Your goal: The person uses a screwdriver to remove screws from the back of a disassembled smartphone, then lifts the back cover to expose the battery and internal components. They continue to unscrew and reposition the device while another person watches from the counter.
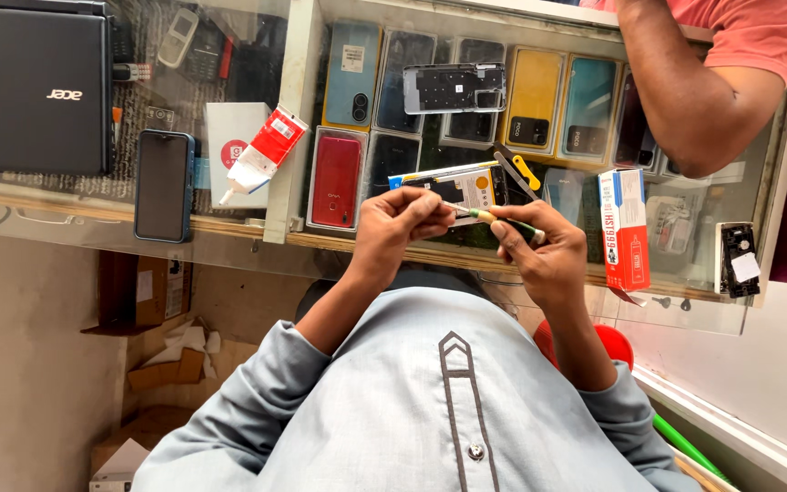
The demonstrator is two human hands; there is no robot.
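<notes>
My left hand (395, 226) and my right hand (541, 257) meet over the front edge of a glass counter (229, 228). The right hand grips a small screwdriver (494, 219) with a yellow-green handle. The fingertips of my left hand pinch the screwdriver's metal tip. Just behind my hands lies an opened phone (457, 185) with its back off and its inner parts showing. A pair of thin tools with a yellow tip (516, 170) rests beside that phone.
Another person's arm (694, 100) leans on the counter at the top right. On the glass lie a phone frame (454, 88), a red-white glue tube (262, 153), a dark phone (164, 185), a black laptop (34, 91), a red-white box (624, 228) and a small black part (740, 260). Several phones lie inside the case.
</notes>
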